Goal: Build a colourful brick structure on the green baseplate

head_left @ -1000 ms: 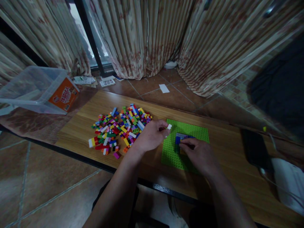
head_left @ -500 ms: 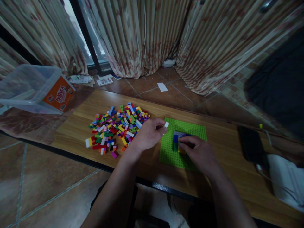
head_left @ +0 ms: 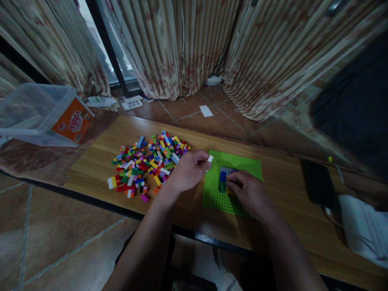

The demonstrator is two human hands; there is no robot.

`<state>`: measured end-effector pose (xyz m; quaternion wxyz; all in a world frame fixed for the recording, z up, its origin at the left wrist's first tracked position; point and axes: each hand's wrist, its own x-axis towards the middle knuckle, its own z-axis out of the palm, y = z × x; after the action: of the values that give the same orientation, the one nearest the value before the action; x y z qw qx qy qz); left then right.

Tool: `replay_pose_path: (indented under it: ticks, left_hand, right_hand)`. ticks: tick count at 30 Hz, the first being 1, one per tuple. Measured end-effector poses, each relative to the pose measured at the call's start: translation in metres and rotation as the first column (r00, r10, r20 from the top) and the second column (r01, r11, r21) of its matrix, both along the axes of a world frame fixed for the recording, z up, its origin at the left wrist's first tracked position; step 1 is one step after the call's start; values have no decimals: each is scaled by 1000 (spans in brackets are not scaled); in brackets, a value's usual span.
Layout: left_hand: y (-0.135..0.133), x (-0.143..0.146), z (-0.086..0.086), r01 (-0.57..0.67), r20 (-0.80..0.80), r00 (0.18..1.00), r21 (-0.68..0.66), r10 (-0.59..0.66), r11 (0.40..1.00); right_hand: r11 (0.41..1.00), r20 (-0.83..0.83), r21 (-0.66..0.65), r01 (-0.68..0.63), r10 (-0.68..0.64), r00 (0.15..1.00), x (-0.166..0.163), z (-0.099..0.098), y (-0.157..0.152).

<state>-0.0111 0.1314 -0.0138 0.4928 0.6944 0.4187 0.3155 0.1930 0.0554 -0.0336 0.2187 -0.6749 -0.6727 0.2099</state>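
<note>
My left hand [head_left: 190,170] pinches a small white toy brick [head_left: 210,159] between thumb and fingertips, just over the left edge of a green studded baseplate [head_left: 213,198]. On the plate stands a low build of coloured bricks [head_left: 223,176], with grey, blue, dark green and yellow-orange parts showing. The thumb and fingers of my right hand [head_left: 247,190] are closed together at the top of this build. They cover its right part, and whatever sits between the fingertips is hidden.
A heap of loose mixed bricks [head_left: 145,165] lies left of the baseplate on the wooden table [head_left: 93,165]. Beyond the table's left end stands a clear plastic bin [head_left: 33,121]. A black phone [head_left: 319,184], a cable and a white object [head_left: 360,226] lie at the right.
My right fingers have shifted slightly and closed further over the build. The left hand still holds the white brick in nearly the same place. The whole view has moved a little.
</note>
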Motion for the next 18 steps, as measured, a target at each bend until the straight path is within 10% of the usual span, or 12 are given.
replay_pose_path:
  ticks: [18]
  left_hand:
    - [0, -2, 1, -5, 14, 1000, 4, 5, 1000]
  right_hand:
    - [995, 185, 69, -68, 54, 981, -3, 0, -2]
